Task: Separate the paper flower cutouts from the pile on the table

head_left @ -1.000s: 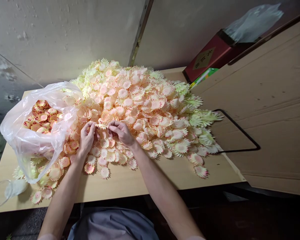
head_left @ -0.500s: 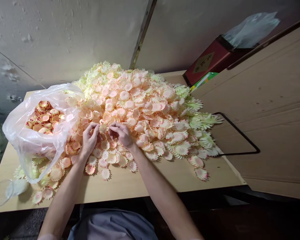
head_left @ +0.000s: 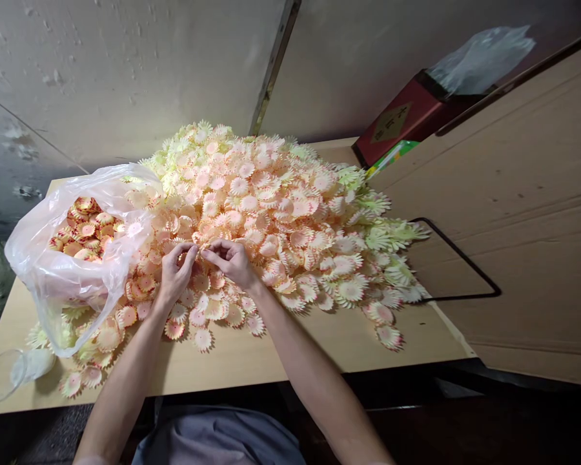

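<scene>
A big heap of pale pink, peach and yellow-green paper flowers (head_left: 275,213) covers the wooden table (head_left: 290,352). Both hands meet over the near left part of the heap. My left hand (head_left: 174,271) and my right hand (head_left: 230,260) each pinch the same small flower piece (head_left: 198,250) between fingertips, with the fingers curled. A clear plastic bag (head_left: 72,258) full of darker orange-red flowers lies just left of my left hand.
A clear glass cup (head_left: 2,374) lies at the table's near left corner. A dark red box (head_left: 399,123) with crumpled plastic on top stands at the back right. A cardboard sheet (head_left: 527,213) and a black wire frame (head_left: 459,265) border the right side.
The two hands have drawn closer together, fingertips now meeting on one flower piece. The view has shifted slightly.
</scene>
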`<state>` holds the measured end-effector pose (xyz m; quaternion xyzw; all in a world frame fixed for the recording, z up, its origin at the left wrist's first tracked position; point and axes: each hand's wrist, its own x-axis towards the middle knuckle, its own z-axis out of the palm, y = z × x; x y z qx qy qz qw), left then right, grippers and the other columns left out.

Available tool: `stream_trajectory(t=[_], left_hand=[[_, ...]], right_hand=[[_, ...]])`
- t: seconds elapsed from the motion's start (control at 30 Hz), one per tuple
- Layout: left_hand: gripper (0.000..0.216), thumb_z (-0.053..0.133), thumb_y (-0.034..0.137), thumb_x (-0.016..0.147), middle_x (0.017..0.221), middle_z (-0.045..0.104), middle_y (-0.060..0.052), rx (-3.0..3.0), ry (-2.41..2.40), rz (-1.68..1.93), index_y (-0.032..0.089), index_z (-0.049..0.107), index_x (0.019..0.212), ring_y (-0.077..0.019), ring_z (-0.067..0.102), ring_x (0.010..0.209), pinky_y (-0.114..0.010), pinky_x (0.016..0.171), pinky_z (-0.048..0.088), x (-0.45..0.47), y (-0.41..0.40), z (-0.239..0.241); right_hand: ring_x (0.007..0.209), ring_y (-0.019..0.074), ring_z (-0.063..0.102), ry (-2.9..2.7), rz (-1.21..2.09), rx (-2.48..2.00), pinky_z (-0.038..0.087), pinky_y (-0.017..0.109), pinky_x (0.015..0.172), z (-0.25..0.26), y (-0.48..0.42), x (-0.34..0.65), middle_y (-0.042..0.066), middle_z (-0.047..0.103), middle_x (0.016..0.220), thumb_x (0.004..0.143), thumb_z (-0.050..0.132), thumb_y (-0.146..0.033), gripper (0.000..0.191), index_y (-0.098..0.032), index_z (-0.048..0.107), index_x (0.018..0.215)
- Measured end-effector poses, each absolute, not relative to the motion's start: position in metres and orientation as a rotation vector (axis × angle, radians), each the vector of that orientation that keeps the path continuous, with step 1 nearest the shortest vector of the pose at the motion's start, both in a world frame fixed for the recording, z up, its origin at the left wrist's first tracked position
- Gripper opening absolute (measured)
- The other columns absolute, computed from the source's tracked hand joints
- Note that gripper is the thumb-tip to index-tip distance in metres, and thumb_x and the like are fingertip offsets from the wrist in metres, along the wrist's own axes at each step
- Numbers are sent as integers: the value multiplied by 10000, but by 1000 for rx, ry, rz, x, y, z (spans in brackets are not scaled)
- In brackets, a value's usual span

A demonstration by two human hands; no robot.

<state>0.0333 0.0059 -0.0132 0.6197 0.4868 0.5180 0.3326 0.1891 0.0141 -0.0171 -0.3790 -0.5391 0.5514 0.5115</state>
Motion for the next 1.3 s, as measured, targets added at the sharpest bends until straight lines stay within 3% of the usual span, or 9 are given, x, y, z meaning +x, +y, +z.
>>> stream_trajectory(t=[0.23, 0.33, 0.43, 0.5, 0.6, 0.7, 0.8, 1.13, 1.3], left_hand=[[285, 587, 478, 888, 561, 515, 58, 1225, 1188, 1387, 196, 576, 853, -87, 475, 420, -202, 431, 404, 29, 12, -23], [291, 629, 470, 862, 640, 595, 28, 1334, 1181, 1324, 179, 628, 864, -90, 529, 471, -214, 496, 457, 30, 10, -16], [288, 755, 410, 762, 864, 697, -35, 1501, 1242, 1321, 170, 689, 906, -135, 644, 715, -234, 668, 517, 31, 8, -11], [265, 765, 394, 750, 858, 696, -37, 1489, 1264, 1333, 168, 689, 865, -137, 645, 728, -233, 668, 517, 32, 8, -11], [264, 701, 426, 803, 684, 620, 15, 1305, 1269, 1338, 176, 623, 834, -83, 539, 493, -201, 475, 436, 33, 10, -17], [295, 697, 447, 800, 573, 535, 59, 1202, 1271, 1367, 192, 561, 856, -72, 484, 421, -180, 403, 371, 32, 12, -23], [320, 697, 469, 793, 539, 513, 67, 1185, 1266, 1372, 194, 544, 853, -70, 462, 407, -183, 404, 377, 32, 12, -25], [325, 610, 513, 861, 596, 541, 43, 1350, 1320, 1332, 197, 543, 822, -94, 516, 534, -201, 511, 418, 39, 9, -30], [334, 543, 534, 902, 551, 515, 65, 1240, 1270, 1407, 207, 489, 859, -91, 496, 464, -213, 498, 432, 34, 13, -34]], right_hand=[[480, 98, 522, -1209, 1381, -931, 452, 239, 473, -21, 17, 190, -33, 565, 597, 758, 719, -464, 316, -194, 560, 711], [528, 100, 521, -1243, 1316, -939, 463, 245, 500, -22, 18, 188, -25, 574, 642, 730, 736, -432, 294, -193, 567, 695], [580, 111, 548, -1233, 1293, -943, 491, 259, 562, -24, 19, 187, -22, 580, 664, 702, 753, -404, 285, -196, 558, 711], [606, 116, 572, -1208, 1309, -945, 500, 261, 585, -26, 18, 187, -24, 595, 701, 680, 776, -382, 311, -202, 544, 784], [573, 101, 543, -1198, 1363, -922, 456, 234, 535, -26, 17, 187, -45, 582, 719, 703, 775, -364, 370, -224, 504, 912], [605, 90, 501, -1278, 1406, -844, 416, 217, 547, -22, 15, 188, -49, 538, 728, 751, 745, -337, 313, -224, 502, 915], [641, 87, 482, -1309, 1448, -792, 405, 214, 577, -16, 13, 190, -48, 498, 735, 734, 756, -309, 296, -213, 504, 857], [453, 50, 337, -1186, 1570, -814, 261, 198, 420, -17, 16, 193, -92, 397, 543, 650, 742, -318, 309, -210, 461, 720], [396, 44, 327, -1019, 1576, -837, 242, 194, 366, -19, 16, 200, -101, 388, 527, 605, 722, -273, 314, -222, 424, 691]])
